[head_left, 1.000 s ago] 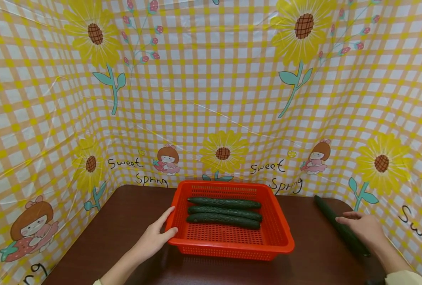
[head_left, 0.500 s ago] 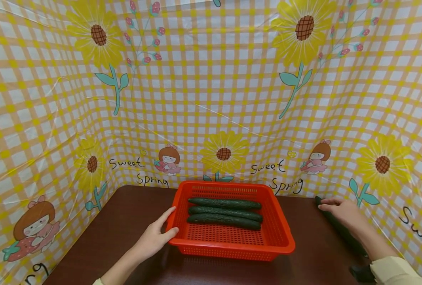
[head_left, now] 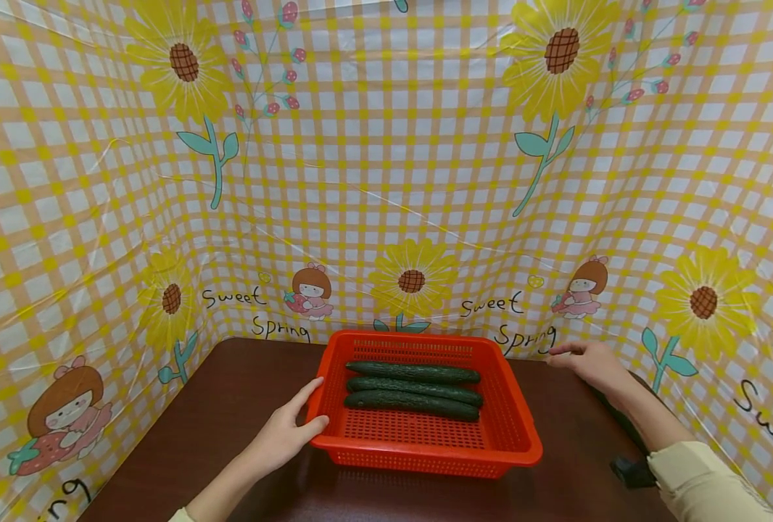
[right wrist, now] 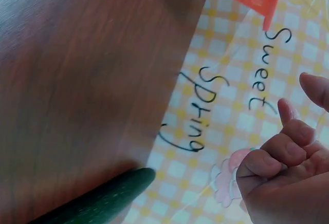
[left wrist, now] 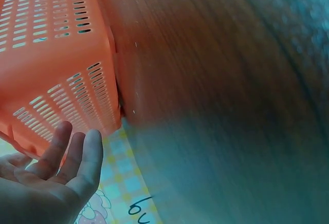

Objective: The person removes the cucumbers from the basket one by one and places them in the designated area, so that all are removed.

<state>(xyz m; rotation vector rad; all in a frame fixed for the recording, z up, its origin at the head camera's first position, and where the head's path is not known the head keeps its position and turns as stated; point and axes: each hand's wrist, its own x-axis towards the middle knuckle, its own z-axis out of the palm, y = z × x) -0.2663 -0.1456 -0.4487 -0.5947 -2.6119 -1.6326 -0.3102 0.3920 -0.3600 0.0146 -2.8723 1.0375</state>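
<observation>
A red plastic basket (head_left: pixel 426 457) stands on the brown table, with 3 dark green cucumbers (head_left: pixel 412 404) lying side by side across its inside. My left hand (head_left: pixel 285 435) touches the basket's left rim, thumb near the front corner; in the left wrist view its fingers stay fairly straight against the outer wall. To the right of the basket, my right hand (head_left: pixel 595 366) hovers above the table's back edge and holds nothing. Below its forearm another cucumber (right wrist: pixel 103 198) lies on the table, partly hidden in the head view. In the right wrist view the thumb and index finger are apart, other fingers loosely curled.
A checked cloth (head_left: pixel 426 181) with sunflowers hangs around the back and sides of the dark brown table (head_left: pixel 230 391). The basket's back rim stands close to the cloth. A black device (head_left: pixel 633 473) sits at my right wrist.
My right hand has moved along the loose cucumber toward its far end, then left it, rising and shifting left toward the basket. The left hand and basket look unmoved.
</observation>
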